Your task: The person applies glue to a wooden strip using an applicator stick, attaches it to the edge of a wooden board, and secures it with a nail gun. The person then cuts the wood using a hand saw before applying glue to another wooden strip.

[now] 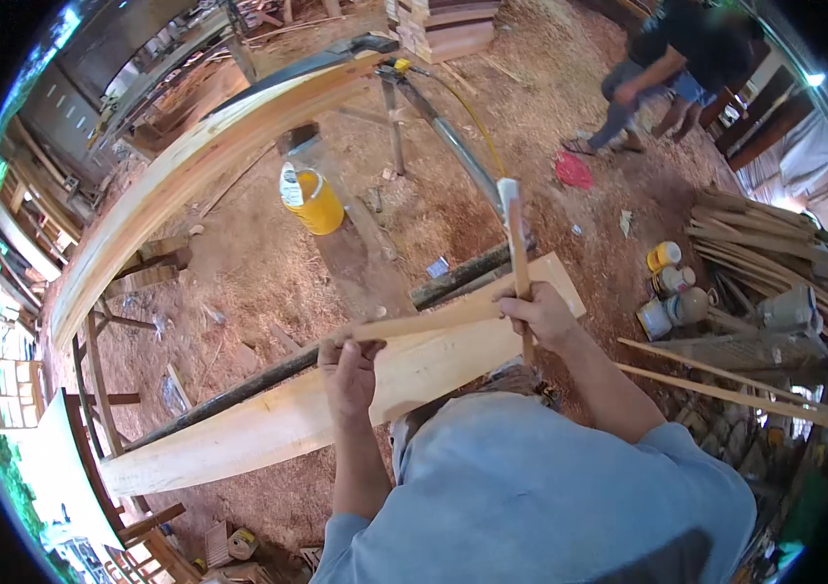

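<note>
My left hand (pixel 348 375) is closed, thumb and fingers pinching the left end of a flat, thin wooden strip (pixel 423 321). That strip runs along the upper edge of a long pale plank (pixel 277 419) toward my right hand (pixel 542 313). My right hand is closed around a narrow wooden stick (pixel 516 238), which has a whitish top end and crosses the plank. The stick and strip meet near my right fingers; whether they are joined, I cannot tell. The plank lies in front of my body, alongside a dark pole (pixel 229 404).
A long curved timber (pixel 209 146) rests on trestles beyond. A yellow bucket (pixel 314 204) stands on a board. At right are stacked wood strips (pixel 764 238) and several containers (pixel 672 282). Other people (pixel 672 73) are at upper right. Wood shavings cover the ground (pixel 258 277).
</note>
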The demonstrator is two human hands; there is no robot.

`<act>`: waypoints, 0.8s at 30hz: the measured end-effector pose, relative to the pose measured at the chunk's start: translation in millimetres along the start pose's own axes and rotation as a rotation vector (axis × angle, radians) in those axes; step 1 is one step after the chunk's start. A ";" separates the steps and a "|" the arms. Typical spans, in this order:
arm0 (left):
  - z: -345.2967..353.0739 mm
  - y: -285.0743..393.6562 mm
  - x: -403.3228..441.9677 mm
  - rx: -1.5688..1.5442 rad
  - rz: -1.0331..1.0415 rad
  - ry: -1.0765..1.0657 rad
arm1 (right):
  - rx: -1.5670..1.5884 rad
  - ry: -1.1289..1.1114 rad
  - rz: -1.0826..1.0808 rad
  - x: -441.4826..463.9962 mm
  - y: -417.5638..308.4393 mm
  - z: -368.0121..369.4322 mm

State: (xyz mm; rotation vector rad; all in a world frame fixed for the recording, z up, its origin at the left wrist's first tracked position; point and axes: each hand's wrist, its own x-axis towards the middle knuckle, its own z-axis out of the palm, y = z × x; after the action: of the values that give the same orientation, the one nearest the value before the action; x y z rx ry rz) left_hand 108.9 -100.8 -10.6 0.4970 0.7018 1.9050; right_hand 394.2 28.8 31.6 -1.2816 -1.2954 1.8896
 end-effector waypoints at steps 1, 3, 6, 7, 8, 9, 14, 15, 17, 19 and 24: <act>-3.2 -5.2 3.3 0.018 0.057 -0.099 | 0.032 0.011 0.010 2.0 7.9 6.8; -2.5 -18.6 4.8 0.003 0.003 -0.025 | 0.123 0.016 0.029 7.3 24.8 22.7; 5.6 -44.2 0.7 0.250 -0.141 0.017 | 0.214 0.022 0.024 3.6 36.8 54.7; 17.7 -51.6 -1.5 0.335 -0.181 0.015 | 0.236 0.010 0.004 0.9 38.9 62.8; 31.6 -57.3 -5.3 0.396 -0.234 0.028 | 0.238 0.007 -0.002 -1.4 39.6 66.4; 35.2 -66.0 -7.9 0.339 -0.242 0.019 | 0.201 0.011 -0.015 -1.8 39.3 70.8; 30.4 -84.1 -3.3 0.133 -0.180 0.117 | 0.077 -0.046 0.002 -7.9 23.5 76.8; 29.1 -84.1 -2.4 0.153 -0.174 0.130 | 0.073 -0.053 0.005 -7.9 24.0 75.9; 20.2 -82.3 6.7 0.176 -0.145 0.186 | 0.080 -0.079 0.038 -7.2 24.1 72.9; 7.0 -77.6 23.3 0.184 -0.099 0.271 | 0.109 -0.104 0.026 -5.8 21.9 66.8; -30.6 -5.4 60.1 0.113 0.070 0.341 | 0.091 -0.095 0.008 -3.3 12.6 41.5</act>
State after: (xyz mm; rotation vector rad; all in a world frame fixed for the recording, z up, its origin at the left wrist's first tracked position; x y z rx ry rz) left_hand 68.9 -52.0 -35.0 0.2696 1.0285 2.0471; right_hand 359.4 3.4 25.7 -1.1654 -1.2379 2.0127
